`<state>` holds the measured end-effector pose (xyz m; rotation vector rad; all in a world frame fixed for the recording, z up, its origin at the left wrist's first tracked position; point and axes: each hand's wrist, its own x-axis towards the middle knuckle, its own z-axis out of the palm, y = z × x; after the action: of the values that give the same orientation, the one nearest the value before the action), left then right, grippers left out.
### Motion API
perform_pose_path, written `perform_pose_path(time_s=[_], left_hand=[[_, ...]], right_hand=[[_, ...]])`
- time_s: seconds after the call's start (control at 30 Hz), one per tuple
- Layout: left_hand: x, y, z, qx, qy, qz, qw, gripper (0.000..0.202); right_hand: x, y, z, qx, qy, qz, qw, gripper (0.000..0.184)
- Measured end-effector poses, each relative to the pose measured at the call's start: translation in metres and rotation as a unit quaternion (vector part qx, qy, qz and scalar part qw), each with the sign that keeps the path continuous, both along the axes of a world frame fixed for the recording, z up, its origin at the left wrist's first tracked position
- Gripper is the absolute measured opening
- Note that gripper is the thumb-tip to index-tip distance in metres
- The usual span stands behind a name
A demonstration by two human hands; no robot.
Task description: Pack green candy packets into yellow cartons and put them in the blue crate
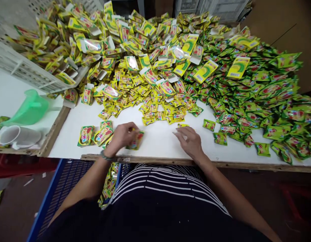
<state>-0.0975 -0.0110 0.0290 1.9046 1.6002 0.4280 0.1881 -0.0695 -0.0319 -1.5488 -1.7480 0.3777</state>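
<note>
the left hand (122, 135) is curled narrow, with its fingers and thumb closed on a yellow foil sachet (136, 140) that sticks out just to the hand's right, low over the white desk (155, 143). the right hand (189, 143) is more open, its fingers spread and angled down and to the left. a small yellow sachet (183, 125) lies just beyond the fingertips (176, 133), though i cannot tell whether they touch it.

just left of the left hand, a small cluster of printed sachets (103, 133) lies overlapping on the desk. ahead of both hands spreads a large heap of yellow sachets (145, 79), and beyond and to the right of the right hand lies a mass of green sachets (258, 97), with a few strays (209, 125) near the fingers. farther left of the hands are a white plastic crate (27, 69), a green plastic scoop (29, 108) and a white cup (19, 136). below the hands, past the wooden desk edge (145, 160), a blue crate (64, 178) holds more sachets (110, 181).

the foil looks slick, so a firm pinch at one sachet's edge, working low and close to the body, seems the cleanest handling, as it avoids dragging its neighbours along.
</note>
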Motion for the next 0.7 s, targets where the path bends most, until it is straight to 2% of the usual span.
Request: perform_pose_path(time_s=[0.07,0.1,0.17,0.33,0.43,0.5,0.53,0.57,0.6,0.63,0.7], left_hand=[[-0.019,0.014,0.019,0.023,0.142,0.03,0.989,0.016],[-0.021,0.021,0.026,0.045,0.182,0.029,0.982,0.017],[-0.009,0.036,0.034,0.088,0.202,0.005,0.975,0.022],[0.07,0.085,0.03,0.125,0.167,-0.031,0.977,0.036],[0.112,0.119,0.024,0.183,0.171,-0.099,0.963,0.062],[0.133,0.139,0.02,0.164,0.154,-0.152,0.962,0.073],[0.14,0.148,0.018,0.137,0.134,-0.158,0.969,0.074],[0.147,0.155,0.016,0.107,0.106,-0.142,0.978,0.073],[0.153,0.162,0.014,0.083,0.074,-0.1,0.989,0.07],[0.157,0.166,0.012,0.069,0.043,-0.039,0.996,0.067],[0.165,0.173,0.009,0.064,-0.001,0.098,0.993,0.065]], right_hand=[[0.013,0.006,-0.01,-0.009,-0.059,-0.065,0.996,0.025],[0.018,0.008,-0.015,-0.023,-0.089,-0.084,0.992,0.029],[0.021,0.011,-0.026,-0.055,-0.131,-0.095,0.985,0.038],[0.018,0.012,-0.041,-0.087,-0.121,-0.101,0.984,0.043],[0.022,0.01,-0.039,-0.088,-0.108,-0.088,0.986,0.033],[0.026,0.009,-0.035,-0.09,-0.09,-0.09,0.988,0.029],[0.028,0.009,-0.032,-0.097,-0.073,-0.104,0.987,0.028],[0.031,0.01,-0.03,-0.109,-0.052,-0.125,0.985,0.028],[0.035,0.012,-0.028,-0.123,-0.027,-0.147,0.981,0.029],[0.04,0.015,-0.026,-0.136,0.001,-0.167,0.977,0.031],[0.055,0.025,-0.023,-0.151,0.058,-0.193,0.968,0.036]])
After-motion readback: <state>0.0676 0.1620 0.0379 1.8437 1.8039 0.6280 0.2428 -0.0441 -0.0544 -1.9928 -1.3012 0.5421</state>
